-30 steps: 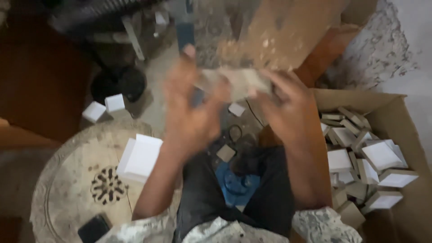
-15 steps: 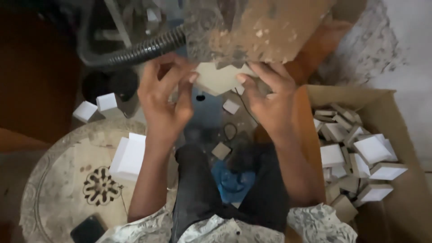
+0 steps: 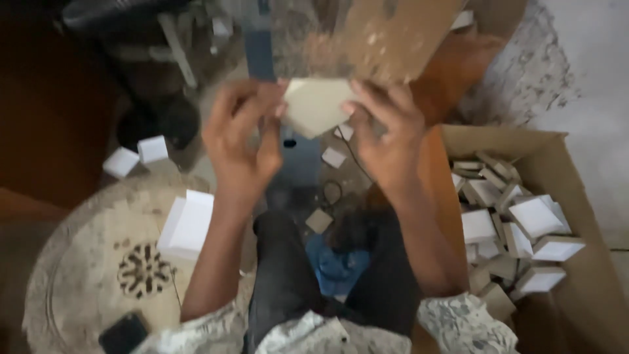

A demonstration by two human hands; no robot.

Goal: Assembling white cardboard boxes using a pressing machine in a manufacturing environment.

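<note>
Both of my hands are raised in front of me and hold one small flat beige cardboard piece (image 3: 316, 105) between their fingertips. My left hand (image 3: 241, 141) pinches its left edge and my right hand (image 3: 386, 134) grips its right edge. The piece sits just below a worn brown board (image 3: 393, 39) at the top of the view. My legs in dark trousers (image 3: 327, 275) show below, with a blue cloth (image 3: 337, 265) between them. The picture is blurred, so the folds of the piece are unclear.
An open cardboard carton (image 3: 524, 141) on the right holds several small white and beige boxes (image 3: 534, 216). A stack of white flat pieces (image 3: 187, 226) lies on a round patterned mat (image 3: 78, 275). Two white boxes (image 3: 137, 156) sit at the left. A dark phone (image 3: 123, 333) lies near the bottom.
The view has shifted a little. Both hands stay raised on the beige piece, which now shows more plainly between the fingertips, and the hands sit slightly further apart.
</note>
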